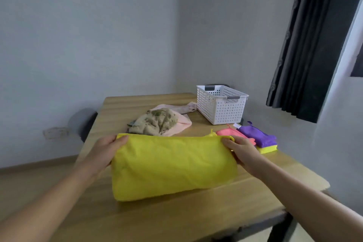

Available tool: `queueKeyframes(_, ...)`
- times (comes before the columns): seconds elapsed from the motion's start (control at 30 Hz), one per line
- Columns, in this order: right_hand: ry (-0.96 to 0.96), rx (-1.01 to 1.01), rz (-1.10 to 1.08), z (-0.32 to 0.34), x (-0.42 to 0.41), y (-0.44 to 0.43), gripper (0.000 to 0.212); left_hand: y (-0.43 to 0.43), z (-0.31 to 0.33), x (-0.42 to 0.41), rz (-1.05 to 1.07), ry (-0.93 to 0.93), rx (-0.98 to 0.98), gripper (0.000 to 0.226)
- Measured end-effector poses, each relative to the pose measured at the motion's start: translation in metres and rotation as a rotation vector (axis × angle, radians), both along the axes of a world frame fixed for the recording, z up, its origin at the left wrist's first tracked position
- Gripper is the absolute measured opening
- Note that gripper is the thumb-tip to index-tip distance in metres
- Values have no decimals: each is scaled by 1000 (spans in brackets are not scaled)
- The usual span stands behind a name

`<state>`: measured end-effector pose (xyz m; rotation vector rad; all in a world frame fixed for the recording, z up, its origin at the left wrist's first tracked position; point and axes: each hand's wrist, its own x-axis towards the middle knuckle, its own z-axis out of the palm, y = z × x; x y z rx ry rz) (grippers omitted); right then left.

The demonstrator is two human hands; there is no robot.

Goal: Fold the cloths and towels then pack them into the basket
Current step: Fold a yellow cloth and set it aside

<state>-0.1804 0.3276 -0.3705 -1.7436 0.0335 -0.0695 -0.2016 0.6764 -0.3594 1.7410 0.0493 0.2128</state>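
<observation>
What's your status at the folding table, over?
Left hand, right hand pinching yellow cloth at far corners. Cloth lying on table, mid-fold. Beige towel, pink towel unfolded behind. White basket unobstructed.

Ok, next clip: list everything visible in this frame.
Large yellow cloth: 1, yellow, near middle of table.
Beige towel: 1, beige-olive, crumpled on the pink towel.
Pink towel: 1, pale pink, mid-table.
Coral cloth: 1, coral, folded, table's right side.
Small yellow cloth: 1, yellow, folded, table's right side.
Purple cloth: 1, purple, folded, atop the small yellow cloth.
Basket: 1, white, table's far right corner.
Table: 1, light wood.
Curtain: 1, dark, upper right.
Wall socket: 1, white, left wall.
Chair: 1, grey, behind table's left.
Left hand: 1, grips large yellow cloth's left corner.
Right hand: 1, grips its right corner.
</observation>
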Motion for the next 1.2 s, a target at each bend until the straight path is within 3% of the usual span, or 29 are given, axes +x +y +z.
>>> queueKeyframes(0.23, -7, -280, 44, -60, 2, 4, 20, 4, -74, 5, 42, 113, 218, 23)
queueKeyframes(0.4, -165, -545, -63, -72, 32, 20, 13, 2, -86, 35, 129, 45, 470, 14)
queueKeyframes(0.53, -307, -706, -69, -69, 56, 35, 20, -6, -86, 58, 211, 21, 535, 17)
queueKeyframes(0.6, -371, -875, -40, -72, 73, 39, 23, -6, -88, 72, 227, 27, 572, 16)
queueKeyframes(0.7, -295, -1209, 85, -79, 93, 42, 23, -3, -102, 87, 185, 74, 723, 13)
queueKeyframes(0.83, -310, -1374, 157, -94, 104, 45, 20, 3, -122, 94, 156, -5, 1003, 2)
queueKeyframes(0.97, -349, -1391, 129, -104, 111, 47, 20, 3, -124, 99, 128, -118, 1040, 10)
queueKeyframes(1.07, -381, -1420, 84, -103, 109, 44, 22, 2, -126, 98, 106, -175, 938, 14)
queueKeyframes(1.2, -422, -1399, 113, -106, 111, 41, 19, 4, -130, 101, 88, -282, 738, 35)
